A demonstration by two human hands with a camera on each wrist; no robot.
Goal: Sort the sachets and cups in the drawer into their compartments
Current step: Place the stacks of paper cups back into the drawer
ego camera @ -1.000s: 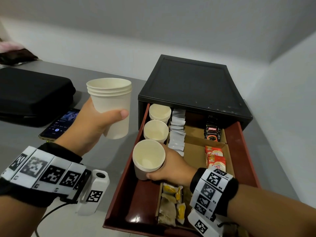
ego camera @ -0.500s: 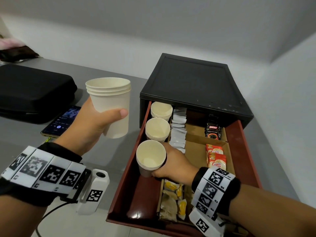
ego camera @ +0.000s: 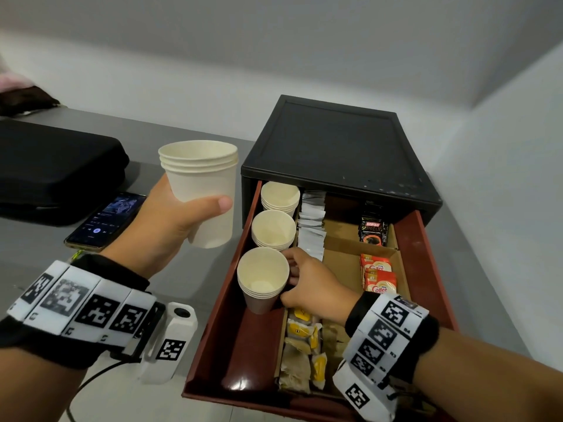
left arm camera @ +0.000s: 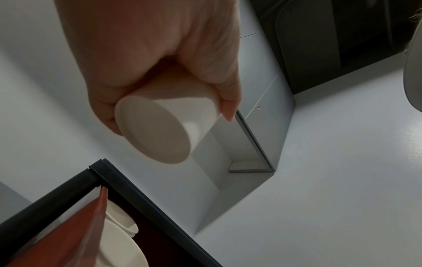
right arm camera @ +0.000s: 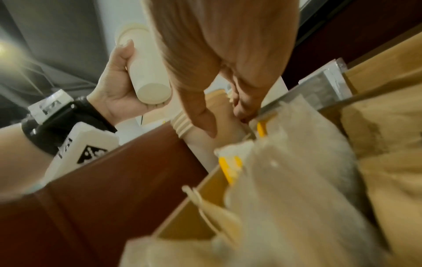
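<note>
Grey counter runs along a pale wall, and on it sits the black drawer cabinet with its red-brown drawer pulled out toward you. Your left hand is raised above the counter just left of the drawer, fingers and thumb wrapped around a nested stack of cream paper cups, held upright; the left wrist view shows the stack's flat base pointing at the camera. Your right hand is inside the drawer, thumb and fingers curled around a second stack of cream paper cups that stands in the left-hand compartment, tilted a little toward you. Behind it in the same compartment stand two more cup stacks, the middle one and the rear one partly under the cabinet. Just right of the cups, a row of white sachets fills a narrow cardboard lane. Nearer you, yellow-and-beige tea sachets lie in the front lane beneath your right wrist. On the right side, a black Kopiko sachet stands at the back, with red-and-white creamer sachets in front of it in a cardboard section. Left of your raised hand, a lit smartphone lies on the counter beside a black zip case.
</note>
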